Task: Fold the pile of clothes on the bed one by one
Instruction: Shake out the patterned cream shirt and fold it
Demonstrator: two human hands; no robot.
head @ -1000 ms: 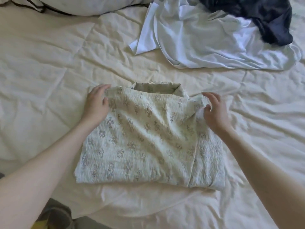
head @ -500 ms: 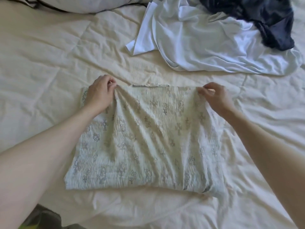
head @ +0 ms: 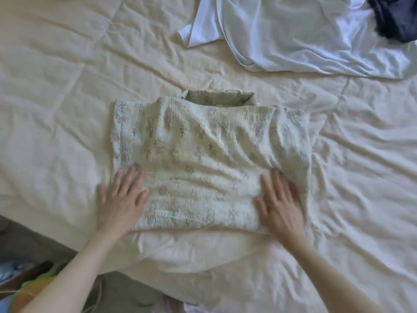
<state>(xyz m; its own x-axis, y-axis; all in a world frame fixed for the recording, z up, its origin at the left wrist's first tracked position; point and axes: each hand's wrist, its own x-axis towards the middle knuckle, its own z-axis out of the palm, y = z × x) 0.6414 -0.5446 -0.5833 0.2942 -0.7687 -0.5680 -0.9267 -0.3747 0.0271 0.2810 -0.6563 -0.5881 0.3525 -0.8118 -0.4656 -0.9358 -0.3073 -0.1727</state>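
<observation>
Head camera looks down on a bed (head: 56, 91) covered with a cream, wrinkled sheet, and the person stands at its near edge. A folded garment (head: 203, 154), pale with a small grey flower print, lies flat on the sheet in the middle of the view, in a shape close to a rectangle. At its far edge a short folded part stands up a little, like a collar or a cuff; I cannot tell which. The left hand (head: 120, 199) lies palm down at the near left corner of this garment, the fingers straight and spread; they rest partly on the cloth and partly on the sheet beside it, and they hold nothing. The right hand (head: 281, 204) lies palm down on the near right part of the garment, fingers also straight and a little apart, pressing on the cloth without gripping it; this hand is slightly blurred. Further back on the right, well apart from the folded piece, a white garment (head: 304, 37) lies loose and crumpled, and a dark blue garment (head: 397, 21) sits on top of it at the upper right corner. Below the bed edge, at the lower left, some coloured things show on the floor, too blurred to name.
</observation>
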